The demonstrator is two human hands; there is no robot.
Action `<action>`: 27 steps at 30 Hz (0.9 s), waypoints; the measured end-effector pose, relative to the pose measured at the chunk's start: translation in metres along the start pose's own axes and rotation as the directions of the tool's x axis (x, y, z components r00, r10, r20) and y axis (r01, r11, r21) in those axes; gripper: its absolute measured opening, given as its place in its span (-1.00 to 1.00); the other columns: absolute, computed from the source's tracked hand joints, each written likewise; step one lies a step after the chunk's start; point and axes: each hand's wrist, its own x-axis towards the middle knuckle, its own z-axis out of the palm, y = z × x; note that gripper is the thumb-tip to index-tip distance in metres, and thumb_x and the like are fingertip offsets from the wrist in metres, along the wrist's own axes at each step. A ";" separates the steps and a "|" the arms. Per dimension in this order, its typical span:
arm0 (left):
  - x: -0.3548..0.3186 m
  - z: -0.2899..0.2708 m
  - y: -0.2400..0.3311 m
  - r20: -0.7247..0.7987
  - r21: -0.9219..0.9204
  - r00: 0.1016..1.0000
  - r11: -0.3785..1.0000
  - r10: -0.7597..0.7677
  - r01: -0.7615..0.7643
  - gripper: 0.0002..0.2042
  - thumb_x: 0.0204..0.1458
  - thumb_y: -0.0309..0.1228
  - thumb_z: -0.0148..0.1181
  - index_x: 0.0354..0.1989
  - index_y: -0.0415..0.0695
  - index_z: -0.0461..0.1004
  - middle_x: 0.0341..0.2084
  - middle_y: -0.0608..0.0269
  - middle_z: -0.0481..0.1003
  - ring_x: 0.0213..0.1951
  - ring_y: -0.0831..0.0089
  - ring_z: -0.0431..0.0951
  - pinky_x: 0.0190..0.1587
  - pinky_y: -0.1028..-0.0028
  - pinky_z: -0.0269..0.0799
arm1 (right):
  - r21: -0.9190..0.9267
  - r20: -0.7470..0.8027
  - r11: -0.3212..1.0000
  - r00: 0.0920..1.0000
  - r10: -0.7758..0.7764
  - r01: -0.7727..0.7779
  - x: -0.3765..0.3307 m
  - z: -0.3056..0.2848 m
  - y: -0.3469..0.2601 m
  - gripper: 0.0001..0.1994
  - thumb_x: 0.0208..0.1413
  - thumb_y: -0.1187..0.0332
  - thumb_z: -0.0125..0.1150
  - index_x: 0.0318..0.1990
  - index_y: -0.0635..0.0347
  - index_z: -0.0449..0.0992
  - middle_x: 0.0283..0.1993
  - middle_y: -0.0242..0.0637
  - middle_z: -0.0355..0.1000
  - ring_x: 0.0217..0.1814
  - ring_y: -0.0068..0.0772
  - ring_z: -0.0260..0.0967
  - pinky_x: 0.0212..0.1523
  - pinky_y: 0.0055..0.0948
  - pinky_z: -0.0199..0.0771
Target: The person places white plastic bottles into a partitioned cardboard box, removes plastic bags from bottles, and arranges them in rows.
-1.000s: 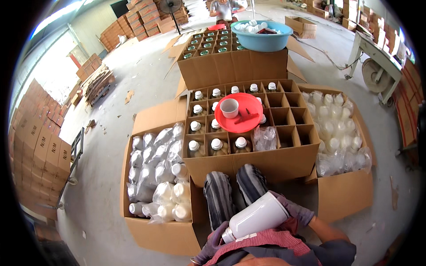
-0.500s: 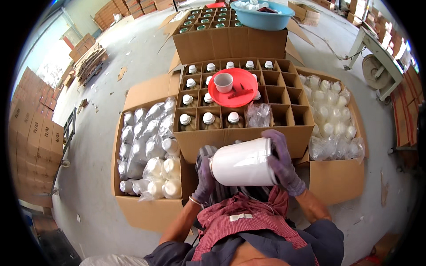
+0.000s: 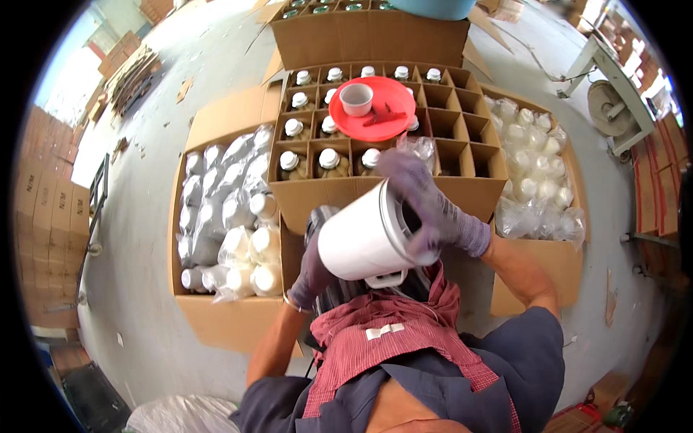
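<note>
The smooth white plastic jar [image 3: 364, 238], likely light, stiff and slippery, lies sideways above the lap, left hand [image 3: 312, 270] cupped beneath it, right hand [image 3: 433, 206] fingers curled over its open mouth.

Purple knit gloves cover both hands; dark blue short-sleeved shirt, red checked apron in front.

Both gloved hands raised before the chest — left hand [image 3: 312, 273] cupped, palm up, forearm bare; right hand [image 3: 433, 206] curled over, fingers bent, elbow out
</note>
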 end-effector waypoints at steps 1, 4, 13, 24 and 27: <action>-0.004 -0.002 -0.008 -0.168 -0.071 0.983 0.995 -0.074 0.063 -0.58 0.18 -0.30 0.02 0.18 -0.21 0.29 -0.01 0.02 0.47 0.04 0.29 0.47 0.06 0.37 0.37 | 0.060 -0.072 0.959 0.957 0.280 -0.276 -0.011 0.003 0.009 0.15 -0.32 -0.38 0.27 0.36 0.26 0.07 0.31 -0.04 0.15 0.43 0.09 -0.06 0.42 -0.09 -0.14; -0.010 -0.017 0.002 -0.468 -0.068 0.881 0.997 -0.072 0.045 -0.51 0.26 -0.08 -0.27 0.04 -0.29 0.34 -0.12 0.01 0.47 -0.07 0.31 0.47 -0.02 0.38 0.38 | 0.440 0.142 0.740 0.854 0.501 -0.508 -0.029 -0.006 0.008 0.03 0.04 -0.43 -0.12 0.42 0.27 -0.11 0.38 -0.06 0.07 0.46 -0.13 -0.07 0.44 -0.31 -0.17; -0.012 -0.010 0.029 -0.551 -0.009 0.824 0.987 0.131 -0.162 -0.39 0.26 0.07 -0.27 0.05 -0.34 0.31 -0.12 0.04 0.43 -0.07 0.32 0.46 0.03 0.35 0.36 | 0.739 0.266 0.376 0.755 0.599 -0.559 -0.049 0.010 -0.002 -0.12 0.16 -0.15 0.07 0.45 0.18 -0.15 0.40 -0.18 0.00 0.43 -0.29 -0.08 0.41 -0.28 -0.12; 0.011 0.015 0.013 0.340 0.208 0.940 0.973 0.027 -0.103 -0.61 0.24 -0.22 -0.11 0.11 -0.24 0.32 -0.02 0.00 0.45 0.01 0.26 0.47 0.01 0.32 0.43 | -0.158 0.061 0.976 0.988 -0.142 0.150 0.001 -0.022 -0.059 -0.13 -0.46 -0.14 0.45 0.09 0.14 0.44 0.16 -0.02 0.21 0.19 0.09 0.15 0.15 -0.02 0.16; 0.002 0.051 0.017 0.661 -0.018 0.750 0.999 -0.013 0.033 -0.60 0.23 -0.22 -0.07 0.14 -0.22 0.29 0.03 0.00 0.41 0.03 0.22 0.46 0.03 0.29 0.43 | 0.154 0.344 0.897 0.829 -0.441 0.414 0.011 -0.009 -0.098 -0.35 -0.41 -0.07 0.38 -0.03 -0.12 0.53 0.11 -0.14 0.28 0.13 0.10 0.22 0.08 0.21 0.18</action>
